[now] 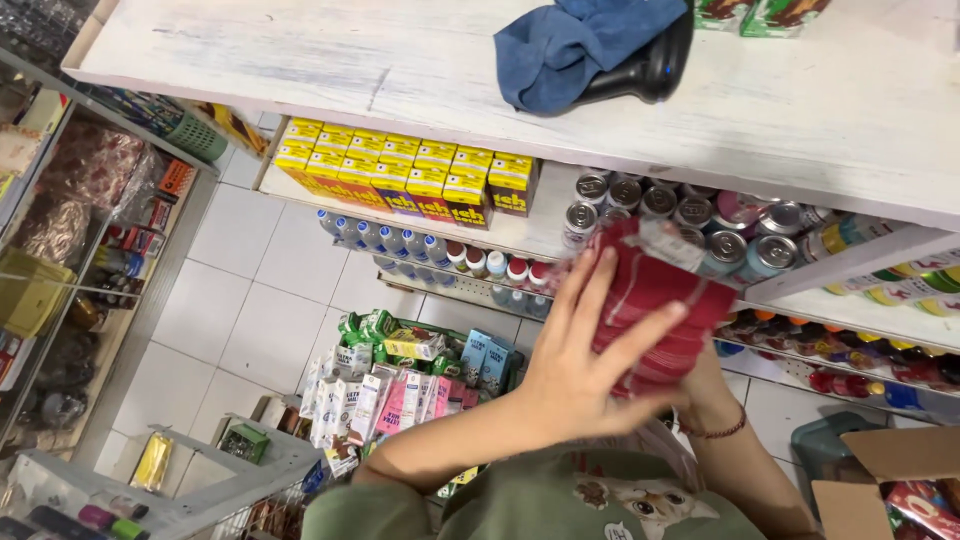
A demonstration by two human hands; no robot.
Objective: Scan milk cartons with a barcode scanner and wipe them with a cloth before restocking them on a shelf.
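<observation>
Both hands clamp red packet bundle [655,300]: left hand [580,370] wraps front, right hand [700,385] mostly hidden beneath. Looks soft, light, crinkly; hold mid-stack, near cans [700,215].

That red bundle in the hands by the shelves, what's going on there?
A person holds a red shrink-wrapped pack in both hands in front of a shop shelf. The left hand spreads across its near face; the right hand supports it from behind, mostly hidden. Just beyond sit silver drink cans and yellow cartons. On the white top shelf lies a blue cloth.
</observation>
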